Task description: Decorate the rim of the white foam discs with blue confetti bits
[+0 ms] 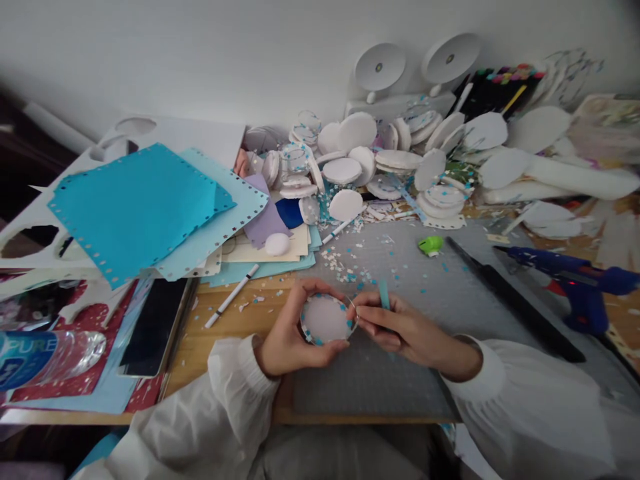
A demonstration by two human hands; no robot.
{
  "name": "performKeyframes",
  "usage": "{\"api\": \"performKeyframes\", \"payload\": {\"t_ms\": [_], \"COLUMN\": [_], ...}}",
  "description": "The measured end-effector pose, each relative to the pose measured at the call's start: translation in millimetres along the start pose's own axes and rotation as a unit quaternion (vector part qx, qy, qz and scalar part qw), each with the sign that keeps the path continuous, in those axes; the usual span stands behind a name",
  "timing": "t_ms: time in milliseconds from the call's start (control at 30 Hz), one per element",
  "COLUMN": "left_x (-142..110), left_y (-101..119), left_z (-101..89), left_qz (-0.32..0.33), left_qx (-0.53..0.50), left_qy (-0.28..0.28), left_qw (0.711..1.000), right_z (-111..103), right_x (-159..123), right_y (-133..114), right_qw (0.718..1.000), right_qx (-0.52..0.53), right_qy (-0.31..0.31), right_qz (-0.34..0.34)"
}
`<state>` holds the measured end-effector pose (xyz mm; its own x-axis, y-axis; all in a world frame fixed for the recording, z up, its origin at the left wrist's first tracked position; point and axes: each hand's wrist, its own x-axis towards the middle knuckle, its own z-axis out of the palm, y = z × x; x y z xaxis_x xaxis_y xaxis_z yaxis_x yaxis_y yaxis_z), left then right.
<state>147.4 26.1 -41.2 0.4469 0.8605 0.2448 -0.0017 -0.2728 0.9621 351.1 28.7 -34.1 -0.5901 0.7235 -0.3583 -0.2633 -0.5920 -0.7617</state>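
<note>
My left hand (295, 333) curls around a small white round disc (326, 320) whose rim is dotted with blue and white bits. Its thumb lies along the near edge and the fingers along the far edge. At the disc's right side, my right hand (400, 325) pinches a thin pale strand (354, 308) that bows out beside the rim. A narrow teal strip (384, 293) sticks up from between the right hand's fingers. Both hands are over the front part of a grey cutting mat (370, 393).
Many white discs (345, 170) are heaped at the back. Blue and white confetti (345, 263) litters the mat. A green hole punch (431, 245), a black knife (520, 300) and a blue glue gun (580, 280) lie right. Blue paper (140, 207), a phone (157, 327) and a bottle (50, 357) are left.
</note>
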Motion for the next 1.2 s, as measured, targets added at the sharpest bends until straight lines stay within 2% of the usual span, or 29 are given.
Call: {"api": "performKeyframes", "payload": {"t_ms": [200, 400, 633, 1200], "left_x": [3.1, 3.1, -0.1, 1.6], "left_y": [1.5, 0.4, -3.0, -5.5], "left_z": [-0.2, 0.0, 0.9, 0.8], "left_qz": [0.011, 0.019, 0.03, 0.021], "left_qx": [-0.001, 0.008, 0.025, -0.016], "left_qy": [-0.021, -0.034, -0.045, -0.074], "left_qw": [1.0, 0.999, 0.998, 0.997], "right_z": [-1.8, -4.4, -5.4, -5.0], "right_x": [-1.1, -1.9, -0.9, -0.1], "right_y": [-3.5, -5.1, -3.8, 0.4], "right_qw": [0.995, 0.993, 0.994, 0.996], "right_qx": [0.06, 0.056, 0.025, -0.007], "right_qy": [-0.045, -0.066, -0.053, -0.027], "right_qz": [0.064, 0.083, 0.089, 0.082]}}
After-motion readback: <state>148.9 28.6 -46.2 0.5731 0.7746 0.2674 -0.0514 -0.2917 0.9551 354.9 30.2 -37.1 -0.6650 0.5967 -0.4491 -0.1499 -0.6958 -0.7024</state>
